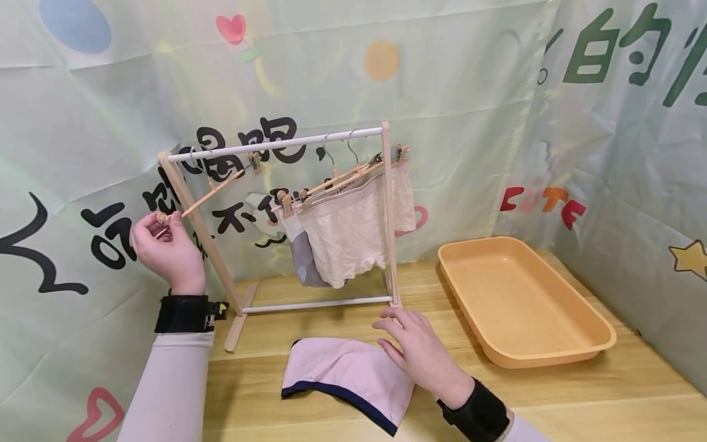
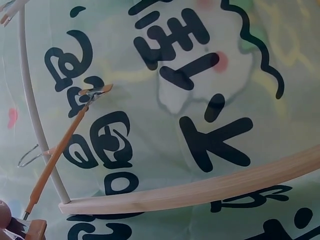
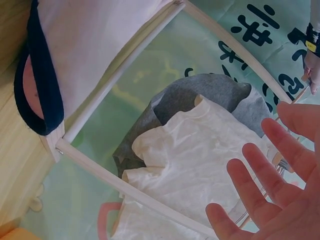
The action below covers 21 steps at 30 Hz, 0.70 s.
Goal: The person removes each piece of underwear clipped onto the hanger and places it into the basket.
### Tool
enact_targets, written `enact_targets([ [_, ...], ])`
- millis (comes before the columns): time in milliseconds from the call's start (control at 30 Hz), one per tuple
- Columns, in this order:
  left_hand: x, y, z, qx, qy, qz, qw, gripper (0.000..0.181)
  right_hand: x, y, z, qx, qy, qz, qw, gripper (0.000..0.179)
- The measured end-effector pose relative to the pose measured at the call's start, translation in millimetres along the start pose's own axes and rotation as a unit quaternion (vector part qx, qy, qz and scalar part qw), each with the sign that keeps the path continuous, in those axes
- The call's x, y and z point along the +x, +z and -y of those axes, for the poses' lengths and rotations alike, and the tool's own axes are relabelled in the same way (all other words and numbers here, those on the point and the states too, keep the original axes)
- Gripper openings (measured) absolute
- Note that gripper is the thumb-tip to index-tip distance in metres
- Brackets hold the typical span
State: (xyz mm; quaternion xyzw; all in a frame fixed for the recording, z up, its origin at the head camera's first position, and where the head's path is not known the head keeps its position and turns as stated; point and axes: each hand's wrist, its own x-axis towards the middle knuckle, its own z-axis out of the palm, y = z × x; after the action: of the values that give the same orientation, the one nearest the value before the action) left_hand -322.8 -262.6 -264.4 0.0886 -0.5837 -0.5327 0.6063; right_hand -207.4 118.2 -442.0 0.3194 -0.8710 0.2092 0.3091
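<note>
My left hand pinches the clip at the near end of a bare wooden clip hanger, which hangs by its hook from the rack's left side. The hanger's other clip has nothing in it. My right hand, its fingers spread and holding nothing, is over the right edge of pink underpants with navy trim. Whether it touches the cloth I cannot tell. White underpants hang from another clip hanger, with a grey and white pair behind them.
The drying rack has a white top rail and wooden posts, and stands on the wooden table. An orange tray with nothing in it sits at the right. Printed cloth walls the back and sides.
</note>
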Motion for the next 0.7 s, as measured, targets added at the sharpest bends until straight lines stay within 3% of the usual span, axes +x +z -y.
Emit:
enact_targets([
  [300,1.6,3.4,-1.0,0.007,-0.012,-0.001,0.9999,0.024,-2.0,-1,2,0.005,0.009,0.005,0.9999,0.027],
  [600,-8.2,3.4,-23.2,0.002,-0.021,-0.007,0.9998,0.022,-2.6,-1,2,0.008,0.007,0.006,0.9999,0.027],
  [700,-9.6,3.8,-24.0,0.004,-0.018,-0.007,0.9998,0.022,-3.0,-1,2,0.007,0.003,0.003,1.0,0.027],
])
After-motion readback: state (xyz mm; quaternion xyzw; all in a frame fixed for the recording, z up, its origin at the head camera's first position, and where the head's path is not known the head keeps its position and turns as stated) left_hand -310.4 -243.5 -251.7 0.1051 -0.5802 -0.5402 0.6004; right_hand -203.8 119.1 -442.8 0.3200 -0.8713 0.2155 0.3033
